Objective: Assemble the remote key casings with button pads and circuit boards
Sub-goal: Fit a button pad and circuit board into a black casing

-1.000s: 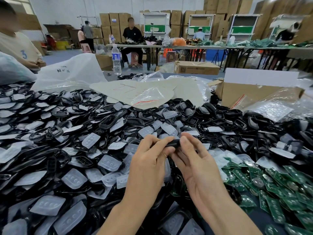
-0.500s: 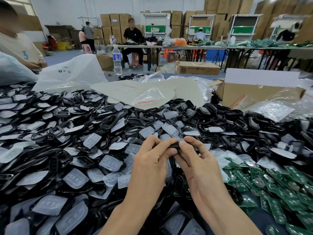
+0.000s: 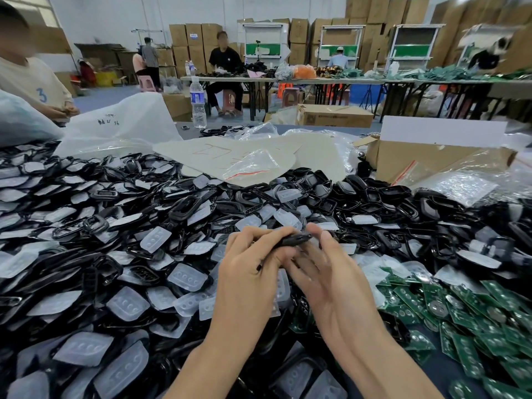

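Left hand (image 3: 250, 263) grips one black casing (image 3: 296, 239); right hand (image 3: 331, 272) slack-fingered at its tip. Heaped button pads (image 3: 187, 276) and circuit boards (image 3: 460, 306) lie unassembled: mostly undone.

Two bare forearms (image 3: 227, 341), left grip (image 3: 247, 269), right grip (image 3: 328, 280), slender fingers (image 3: 259, 234), nails (image 3: 325, 235) seemingly trimmed short.

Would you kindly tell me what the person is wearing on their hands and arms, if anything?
Nothing that shows. The left hand and the right hand are bare, with no gloves, rings, watch or bracelet in view. The forearms are uncovered down to the bottom edge of the picture, so no sleeve or cuff is visible.
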### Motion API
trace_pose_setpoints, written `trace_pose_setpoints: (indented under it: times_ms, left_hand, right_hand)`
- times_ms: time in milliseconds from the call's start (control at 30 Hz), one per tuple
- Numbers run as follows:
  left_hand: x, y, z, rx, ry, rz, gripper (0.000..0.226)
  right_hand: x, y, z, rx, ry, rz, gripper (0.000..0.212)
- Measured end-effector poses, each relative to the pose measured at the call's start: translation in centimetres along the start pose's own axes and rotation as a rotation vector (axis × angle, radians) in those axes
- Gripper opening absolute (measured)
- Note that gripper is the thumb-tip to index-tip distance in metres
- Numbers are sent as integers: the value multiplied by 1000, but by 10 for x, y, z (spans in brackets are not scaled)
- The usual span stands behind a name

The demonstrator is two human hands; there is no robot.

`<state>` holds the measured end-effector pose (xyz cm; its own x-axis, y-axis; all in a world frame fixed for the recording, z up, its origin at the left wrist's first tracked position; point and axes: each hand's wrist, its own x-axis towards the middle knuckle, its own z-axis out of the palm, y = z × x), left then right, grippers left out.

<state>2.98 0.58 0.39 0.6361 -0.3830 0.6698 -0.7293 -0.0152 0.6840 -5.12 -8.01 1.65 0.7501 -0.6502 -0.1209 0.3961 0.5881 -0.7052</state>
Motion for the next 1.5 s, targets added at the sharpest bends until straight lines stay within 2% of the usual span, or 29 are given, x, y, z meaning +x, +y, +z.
trace_pose_setpoints:
  times_ms: [67, 133, 233, 333, 533, 733, 933, 1067, 1300, 1400, 1500]
  left_hand:
    - [-1, 3, 2, -184, -37, -116, 32]
    - [-3, 6, 5, -279, -75, -174, 40]
    - [-2, 7, 6, -237, -91, -165, 40]
    - [-1, 6, 4, -135, -87, -122, 35]
    - [-4, 6, 3, -1, -79, 19, 29]
    - [-6, 4, 5, -22, -37, 0, 21]
    - [-6, 8, 5, -44, -11, -11, 27]
    - [-4, 8, 4, -63, -3, -9, 38]
    - [-3, 7, 3, -67, -21, 2, 36]
    - [-1, 8, 2, -111, -35, -77, 34]
    - [5, 11, -3, -329, -33, -295, 28]
  right_hand:
    - [-2, 0, 4, 98, -24, 155, 33]
    - [-4, 1, 5, 177, -61, 235, 43]
    - [-7, -1, 7, 218, -107, 202, 57]
    - [-4, 1, 6, 159, -88, 162, 60]
    - [-2, 5, 6, 88, -51, 109, 41]
    - [-5, 7, 9, 110, -79, 94, 30]
    - [-6, 8, 7, 142, -99, 85, 30]
    - [-5, 8, 5, 122, -110, 101, 28]
    - [-6, 9, 6, 127, -131, 83, 28]
    - [-3, 8, 5, 32, -127, 75, 34]
    - [0, 7, 2, -103, -114, 35, 36]
